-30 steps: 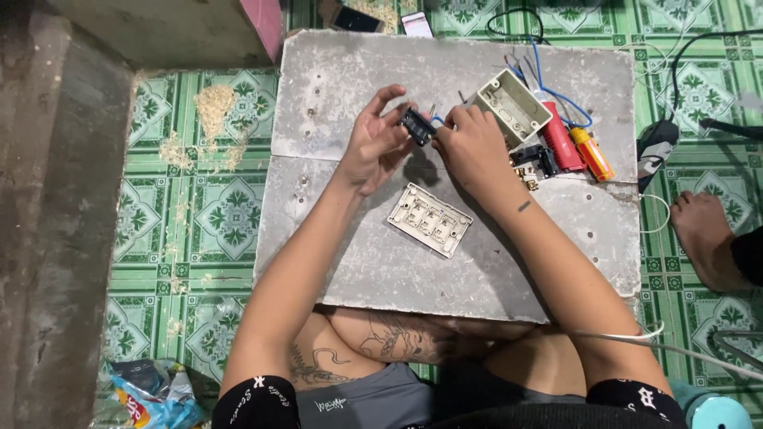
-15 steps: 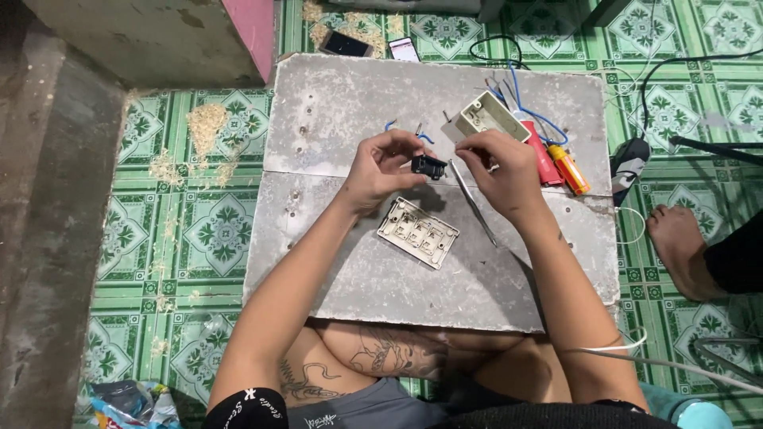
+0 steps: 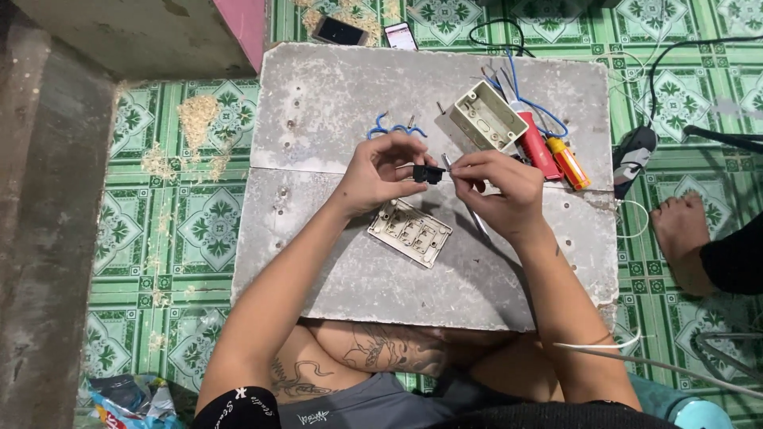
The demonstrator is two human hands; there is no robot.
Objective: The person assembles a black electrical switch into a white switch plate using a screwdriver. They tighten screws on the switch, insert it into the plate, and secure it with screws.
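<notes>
Flanking the black switch module (image 3: pixel 430 173): faceplate (image 3: pixel 410 232), mounting box (image 3: pixel 487 117), screwdrivers (image 3: pixel 556 155).

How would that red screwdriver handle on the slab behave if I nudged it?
The red screwdriver looks round-bodied, so it would probably roll, though the orange screwdriver lying close beside it might stop it. It seems rigid and fairly light. It lies near the edge of the grey slab, so a hard push could send it off.
</notes>
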